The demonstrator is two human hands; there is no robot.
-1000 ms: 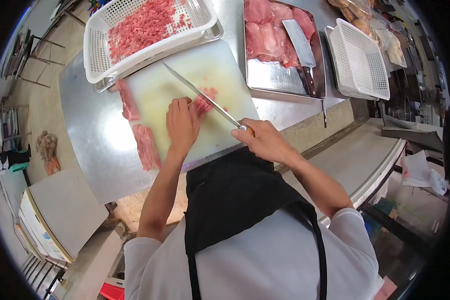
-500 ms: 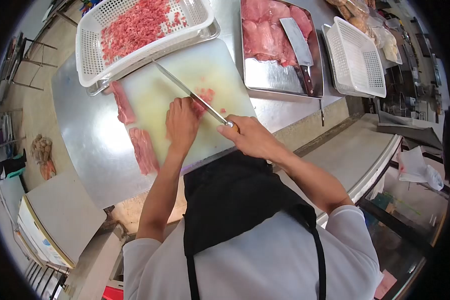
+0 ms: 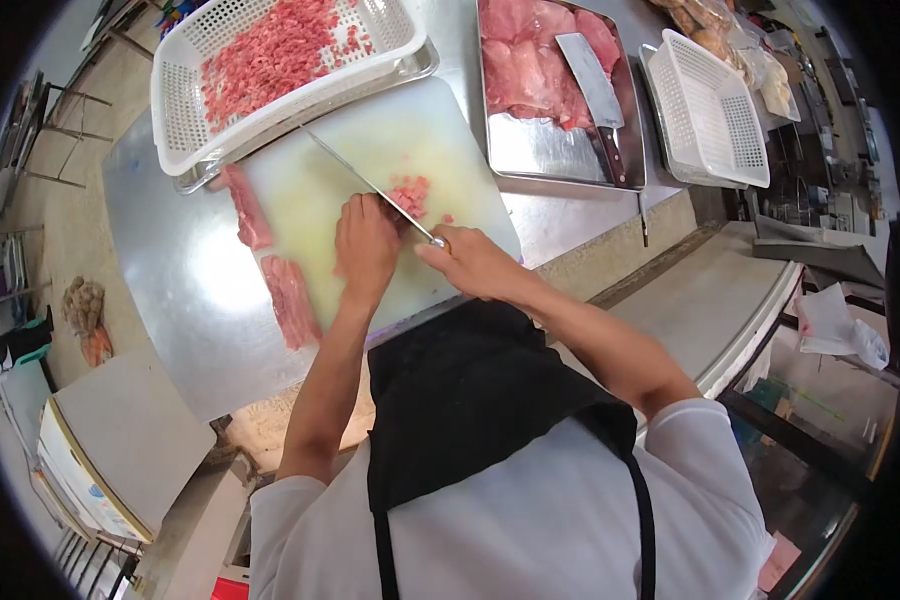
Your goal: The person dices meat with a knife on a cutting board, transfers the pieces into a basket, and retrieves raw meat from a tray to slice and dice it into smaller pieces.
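White plastic, a cutting board (image 3: 453,130) lay on the steel worktop (image 3: 182,285), and the work in hand looked to be slicing meat into small bits. The right hand (image 3: 473,264) was closed around the handle of a long knife (image 3: 357,172), whose narrow blade slanted over the board, its tip pointing towards the large white basket (image 3: 315,100). The left hand (image 3: 366,246) was half closed, its fingers bent and bunched just beside the blade; whether meat was pinched beneath them could not be told, since hand and knife hid that spot.

Small diced pieces (image 3: 410,194) sat in a loose cluster on the far side of the blade from the left hand. Two uncut strips, an upper one (image 3: 246,208) and a lower one (image 3: 291,302), lay along the board's left edge, apart from both hands. More chopped meat (image 3: 270,62) was in the large basket, and broad slabs (image 3: 526,68) filled part of a metal tray (image 3: 545,152), with a cleaver (image 3: 592,88) resting across them.

With the blade so near the bent fingers, any further stroke called, in my judgement, for tucked fingertips, a steady left hand and a short, controlled draw.
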